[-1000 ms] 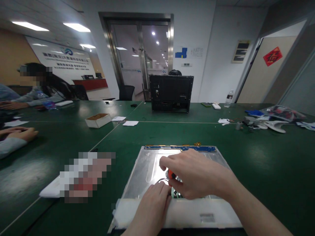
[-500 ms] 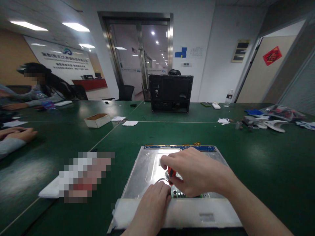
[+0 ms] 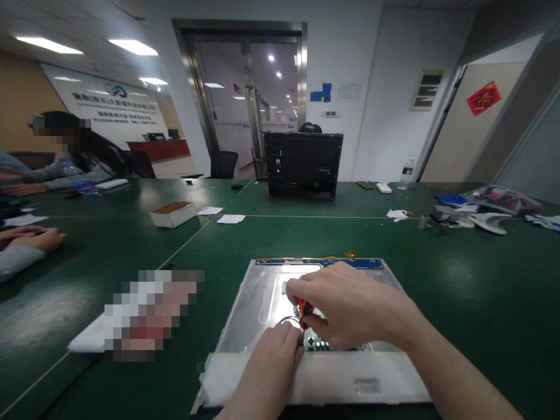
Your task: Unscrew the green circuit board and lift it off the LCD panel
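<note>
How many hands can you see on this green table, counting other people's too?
4: the person's left hand and right hand on the metal panel, a co-worker's hand at the left edge, another far hand behind. More may be hidden.

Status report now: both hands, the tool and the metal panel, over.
Right hand closed on red-handled screwdriver, tip hidden. Left hand resting on metal panel beside green circuit board. White strip across near edge.

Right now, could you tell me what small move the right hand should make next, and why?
Probably keep twisting the red-handled screwdriver in place: the right hand grips it upright over the small green circuit board on the metal panel, while the left hand braces beside it.
</note>
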Demonstrator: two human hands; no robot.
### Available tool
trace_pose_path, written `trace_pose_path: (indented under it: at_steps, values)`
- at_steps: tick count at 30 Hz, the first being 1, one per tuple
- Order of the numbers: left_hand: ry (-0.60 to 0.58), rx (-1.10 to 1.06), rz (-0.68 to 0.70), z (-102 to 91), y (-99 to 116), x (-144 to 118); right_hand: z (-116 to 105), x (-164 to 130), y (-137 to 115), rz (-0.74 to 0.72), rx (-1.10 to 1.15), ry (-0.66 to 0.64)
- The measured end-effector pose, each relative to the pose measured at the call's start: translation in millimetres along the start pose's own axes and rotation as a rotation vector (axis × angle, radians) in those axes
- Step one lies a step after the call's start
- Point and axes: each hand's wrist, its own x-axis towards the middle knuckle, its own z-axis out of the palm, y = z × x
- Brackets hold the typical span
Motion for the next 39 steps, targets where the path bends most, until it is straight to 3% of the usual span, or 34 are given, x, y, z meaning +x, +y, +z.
trace_pose_path:
  at_steps: [11, 20, 27, 34, 39]
  values:
    - [0.034, 0.010, 0.010, 7.9, -5.8, 1.0, 1.9, 0.4, -1.9, 0.021, -0.032, 0.014]
    - [0.008, 0.022, 0.006, 2.7, -2.8, 1.5, 0.1, 3.4, -3.5, 0.099, -0.107, -0.027]
    - [0.012, 0.011, 0.007, 3.5, -4.4, 0.5, 0.9, 1.6, -2.9, 0.037, -0.066, 0.010]
    - [-0.004, 0.050, -0.007, -1.6, -0.4, -0.2, 4.6, 5.5, -1.7, 0.100, -0.100, 0.052]
    - [-0.016, 0.026, 0.008, -1.1, -1.6, 0.3, 1.4, 4.1, -1.1, 0.053, -0.056, 0.034]
